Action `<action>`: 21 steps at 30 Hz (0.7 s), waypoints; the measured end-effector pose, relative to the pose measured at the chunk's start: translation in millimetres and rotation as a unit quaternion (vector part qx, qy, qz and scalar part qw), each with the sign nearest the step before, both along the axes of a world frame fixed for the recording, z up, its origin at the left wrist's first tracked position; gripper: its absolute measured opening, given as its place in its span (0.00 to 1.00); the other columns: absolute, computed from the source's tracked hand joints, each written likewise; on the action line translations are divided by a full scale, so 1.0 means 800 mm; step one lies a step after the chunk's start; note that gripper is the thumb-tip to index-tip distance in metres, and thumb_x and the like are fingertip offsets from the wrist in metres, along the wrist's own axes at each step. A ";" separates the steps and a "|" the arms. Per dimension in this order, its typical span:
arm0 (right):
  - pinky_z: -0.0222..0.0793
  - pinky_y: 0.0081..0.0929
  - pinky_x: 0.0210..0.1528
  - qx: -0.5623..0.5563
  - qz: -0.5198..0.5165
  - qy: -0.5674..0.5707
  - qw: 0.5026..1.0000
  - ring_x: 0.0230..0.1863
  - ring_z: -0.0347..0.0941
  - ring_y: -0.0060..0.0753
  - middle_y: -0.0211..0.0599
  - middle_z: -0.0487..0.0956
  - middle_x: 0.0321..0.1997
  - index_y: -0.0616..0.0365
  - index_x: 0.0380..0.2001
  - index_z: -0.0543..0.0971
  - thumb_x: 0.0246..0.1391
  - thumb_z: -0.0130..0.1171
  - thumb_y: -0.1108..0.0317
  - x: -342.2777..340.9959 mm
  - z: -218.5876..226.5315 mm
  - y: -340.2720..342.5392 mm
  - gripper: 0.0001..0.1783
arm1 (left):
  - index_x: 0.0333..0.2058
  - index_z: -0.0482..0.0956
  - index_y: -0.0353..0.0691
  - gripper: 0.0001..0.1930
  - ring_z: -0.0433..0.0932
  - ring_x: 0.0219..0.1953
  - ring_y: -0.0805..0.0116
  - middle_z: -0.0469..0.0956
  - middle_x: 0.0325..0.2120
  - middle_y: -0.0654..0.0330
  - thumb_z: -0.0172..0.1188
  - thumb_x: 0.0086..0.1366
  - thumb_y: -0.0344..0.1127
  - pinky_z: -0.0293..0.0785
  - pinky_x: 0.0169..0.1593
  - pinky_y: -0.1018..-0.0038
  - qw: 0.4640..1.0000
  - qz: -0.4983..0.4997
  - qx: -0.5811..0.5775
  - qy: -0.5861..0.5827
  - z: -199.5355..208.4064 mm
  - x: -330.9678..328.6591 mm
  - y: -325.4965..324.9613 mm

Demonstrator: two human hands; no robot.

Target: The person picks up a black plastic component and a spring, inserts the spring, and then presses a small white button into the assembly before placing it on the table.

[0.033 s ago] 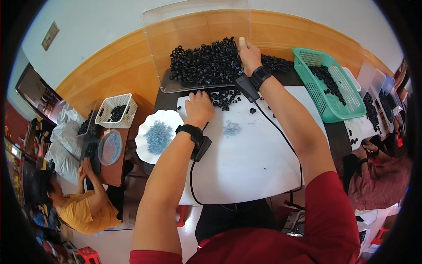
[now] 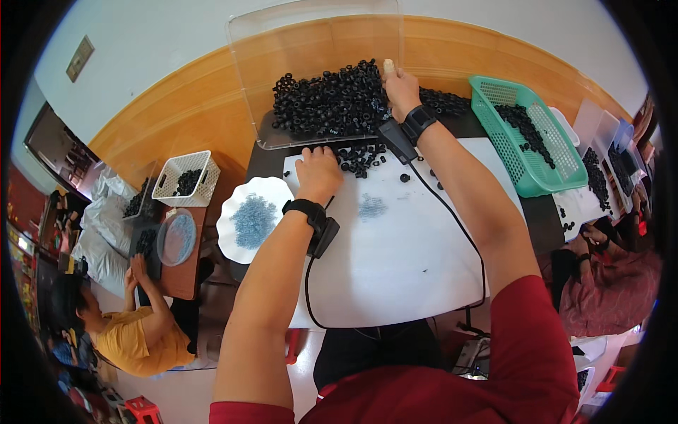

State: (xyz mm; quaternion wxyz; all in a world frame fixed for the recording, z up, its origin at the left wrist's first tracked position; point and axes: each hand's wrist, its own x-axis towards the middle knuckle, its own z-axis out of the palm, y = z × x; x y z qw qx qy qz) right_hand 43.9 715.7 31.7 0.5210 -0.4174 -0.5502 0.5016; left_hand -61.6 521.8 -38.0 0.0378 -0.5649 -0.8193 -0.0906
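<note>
A clear plastic box (image 2: 244,78) heaped with small black ring-shaped parts (image 2: 325,99) stands at the far side of the table. My right hand (image 2: 402,92) is closed at its right side, with a pale cover on one raised digit. At the front edge of the box is my left hand (image 2: 319,169), its fingers bent against the rim; the fingertips are hidden. Loose black parts (image 2: 360,161) lie between the hands, before the box. Left of my left forearm sits a white scalloped dish (image 2: 227,219) holding many tiny blue-grey pieces (image 2: 256,220).
A white sheet (image 2: 395,268) covers the table, with a patch of blue-grey pieces (image 2: 372,206) on it. Cables run from both wrist devices. A green basket (image 2: 522,180) with black parts stands at the right. Co-workers sit left, in a yellow shirt (image 2: 145,339), and right.
</note>
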 end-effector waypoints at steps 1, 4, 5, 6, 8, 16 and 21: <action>0.64 0.32 0.36 0.004 0.005 0.006 1.000 0.30 0.68 0.33 0.44 0.76 0.28 0.69 0.33 0.77 0.60 0.54 0.51 0.003 0.001 0.002 0.25 | 0.46 0.75 0.36 0.18 0.66 0.53 0.54 0.71 0.49 0.57 0.54 0.56 0.35 0.67 0.49 0.59 1.000 0.007 0.010 0.023 0.000 0.000 0.002; 0.65 0.32 0.38 -0.001 0.010 0.021 1.000 0.33 0.69 0.31 0.44 0.77 0.31 0.69 0.35 0.77 0.59 0.55 0.52 0.009 0.001 0.006 0.24 | 0.41 0.78 0.38 0.14 0.67 0.50 0.54 0.73 0.45 0.57 0.57 0.54 0.33 0.69 0.46 0.60 0.998 0.015 0.021 0.049 0.002 -0.003 0.011; 0.65 0.32 0.38 -0.009 0.011 0.032 0.999 0.35 0.70 0.30 0.43 0.78 0.33 0.70 0.37 0.77 0.59 0.55 0.53 0.010 0.001 0.005 0.24 | 0.39 0.78 0.38 0.13 0.67 0.50 0.53 0.72 0.44 0.56 0.58 0.53 0.32 0.70 0.45 0.61 0.998 0.017 0.023 0.052 0.001 -0.005 0.012; 0.65 0.32 0.38 -0.011 0.010 0.031 0.999 0.35 0.70 0.30 0.43 0.78 0.33 0.70 0.37 0.77 0.59 0.55 0.53 0.011 0.001 0.005 0.24 | 0.39 0.78 0.38 0.13 0.67 0.50 0.53 0.72 0.44 0.56 0.58 0.53 0.32 0.70 0.45 0.61 0.998 0.016 0.021 0.051 -0.001 -0.006 0.013; 0.65 0.31 0.40 -0.031 -0.009 0.072 0.997 0.38 0.70 0.29 0.42 0.78 0.37 0.69 0.39 0.77 0.59 0.56 0.54 0.017 0.004 0.011 0.23 | 0.39 0.78 0.36 0.14 0.68 0.49 0.52 0.72 0.44 0.54 0.60 0.52 0.30 0.73 0.44 0.61 0.998 0.025 0.055 0.011 0.004 -0.006 0.016; 0.64 0.29 0.47 -0.065 0.009 0.090 0.994 0.43 0.68 0.29 0.40 0.77 0.43 0.68 0.44 0.76 0.60 0.55 0.53 0.041 0.032 -0.004 0.24 | 0.43 0.74 0.35 0.16 0.72 0.49 0.43 0.71 0.48 0.47 0.56 0.54 0.29 0.73 0.48 0.56 0.996 0.078 0.033 -0.041 0.014 -0.013 0.030; 0.63 0.28 0.48 -0.055 0.054 0.067 0.995 0.45 0.67 0.28 0.40 0.76 0.46 0.67 0.46 0.76 0.60 0.54 0.52 0.054 0.046 -0.004 0.25 | 0.45 0.74 0.33 0.17 0.74 0.47 0.44 0.71 0.48 0.44 0.57 0.54 0.30 0.74 0.47 0.58 0.996 0.066 0.036 -0.055 0.004 -0.025 0.041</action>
